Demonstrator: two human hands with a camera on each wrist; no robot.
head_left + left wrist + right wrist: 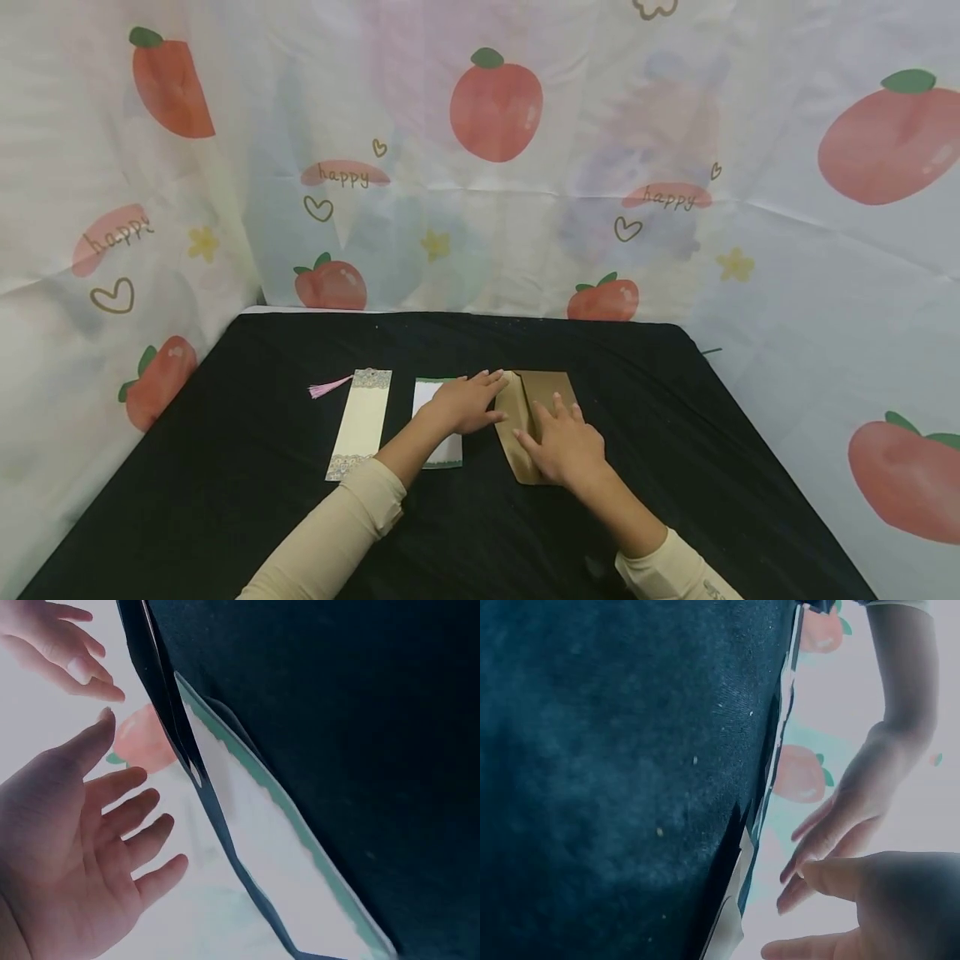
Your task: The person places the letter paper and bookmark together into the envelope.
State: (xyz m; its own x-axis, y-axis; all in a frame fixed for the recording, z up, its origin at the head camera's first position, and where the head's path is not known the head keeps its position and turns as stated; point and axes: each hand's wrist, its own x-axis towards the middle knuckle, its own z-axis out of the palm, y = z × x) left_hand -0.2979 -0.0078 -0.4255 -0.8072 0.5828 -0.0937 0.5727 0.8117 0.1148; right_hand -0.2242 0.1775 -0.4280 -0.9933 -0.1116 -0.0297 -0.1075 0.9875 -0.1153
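A brown paper envelope [546,385] lies on the black tabletop, its flap [512,410] along the left side standing slightly up from the body. Over the envelope is my right hand [566,446], fingers spread and pointing away from me. My left hand [465,406] reaches across a white card with green edges [447,452], partly hiding it, and its fingertips overlap the flap's upper left. Both wrist views show extended fingers: the left hand [82,862] has nothing in its palm, and the right hand [885,900] appears only in part.
Left of the card lies a long cream bookmark [362,423] with patterned ends and a pink tassel [330,387]. Black cloth covers the table [667,417]. A fruit-printed curtain [495,225] hangs behind and at both sides.
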